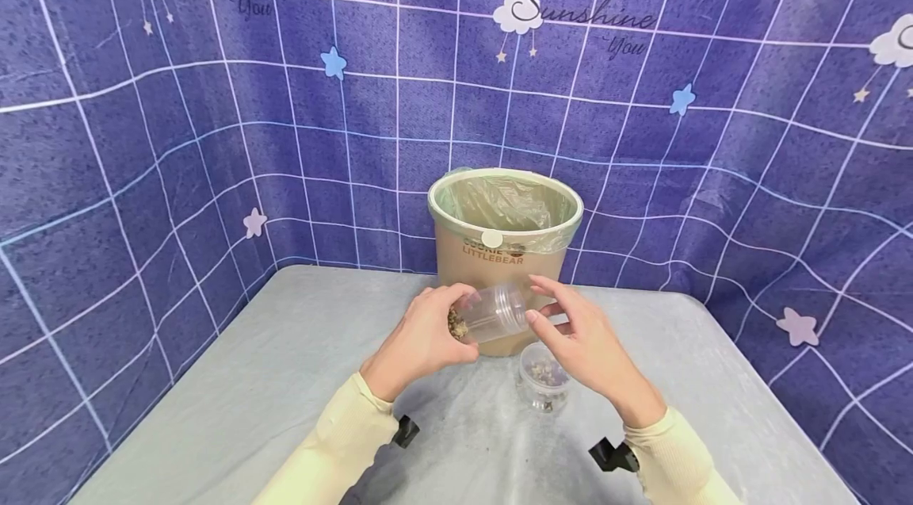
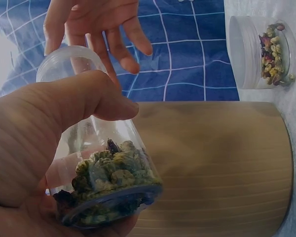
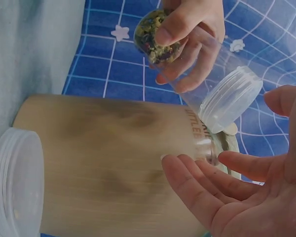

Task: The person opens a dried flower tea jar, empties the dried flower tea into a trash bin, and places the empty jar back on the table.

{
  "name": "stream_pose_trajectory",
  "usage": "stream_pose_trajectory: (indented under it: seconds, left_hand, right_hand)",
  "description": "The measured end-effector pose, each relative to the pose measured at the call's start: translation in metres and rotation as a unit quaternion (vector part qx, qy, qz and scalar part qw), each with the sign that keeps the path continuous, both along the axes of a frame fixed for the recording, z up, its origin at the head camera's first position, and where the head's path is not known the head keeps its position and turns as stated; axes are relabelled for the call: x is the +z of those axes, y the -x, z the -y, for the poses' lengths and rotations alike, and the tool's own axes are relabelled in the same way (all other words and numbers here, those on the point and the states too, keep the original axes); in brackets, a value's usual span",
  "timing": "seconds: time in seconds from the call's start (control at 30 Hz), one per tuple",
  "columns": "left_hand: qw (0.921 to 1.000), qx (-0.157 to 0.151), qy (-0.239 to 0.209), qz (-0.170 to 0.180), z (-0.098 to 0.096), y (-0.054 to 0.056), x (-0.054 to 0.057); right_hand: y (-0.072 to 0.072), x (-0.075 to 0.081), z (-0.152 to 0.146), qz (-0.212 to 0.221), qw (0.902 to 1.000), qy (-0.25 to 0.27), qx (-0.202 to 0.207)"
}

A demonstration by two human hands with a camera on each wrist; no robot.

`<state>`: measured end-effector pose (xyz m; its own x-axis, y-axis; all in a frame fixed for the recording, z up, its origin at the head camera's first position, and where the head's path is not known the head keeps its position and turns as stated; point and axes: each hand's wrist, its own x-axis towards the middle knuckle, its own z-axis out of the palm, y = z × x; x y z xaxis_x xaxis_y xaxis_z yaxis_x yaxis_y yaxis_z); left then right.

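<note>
My left hand [image 1: 428, 327] grips a clear plastic jar [image 1: 485, 313] around its base end. The jar is tilted well over, its ridged end toward my right hand, and dried flower buds [image 2: 108, 170] are gathered at its bottom. In the right wrist view a translucent cap [image 3: 232, 98] shows at the ridged end. My right hand [image 1: 581, 334] is held near that end with fingers spread and bent a little, apart from the jar in the right wrist view. Below it on the table stands a shorter clear jar [image 1: 544, 378] with dried buds inside and a translucent lid.
A beige bin [image 1: 499, 275] with a pale rim and a plastic liner [image 1: 506, 204] stands right behind the hands. The grey-covered table [image 1: 285, 394] extends around it. A blue gridded curtain [image 1: 371, 109] closes off the back and sides.
</note>
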<state>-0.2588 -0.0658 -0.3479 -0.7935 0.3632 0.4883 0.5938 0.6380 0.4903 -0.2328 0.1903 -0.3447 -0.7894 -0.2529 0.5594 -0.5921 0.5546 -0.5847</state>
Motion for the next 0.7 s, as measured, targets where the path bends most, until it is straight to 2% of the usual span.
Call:
stream_pose_trajectory:
  seconds: [0.3,0.7]
  left_hand:
    - [0.9998,-0.01,0.016,0.001,-0.0033,0.0007,-0.0036]
    - [0.9994,-0.016,0.027,-0.016,-0.0091,-0.005,-0.0073]
  right_hand:
    - [-0.0012,-0.0025,0.0058,0.006,1.0,-0.002,0.001]
    - [-0.0022,-0.0073,0.0107,0.009,1.0,-0.003,0.002]
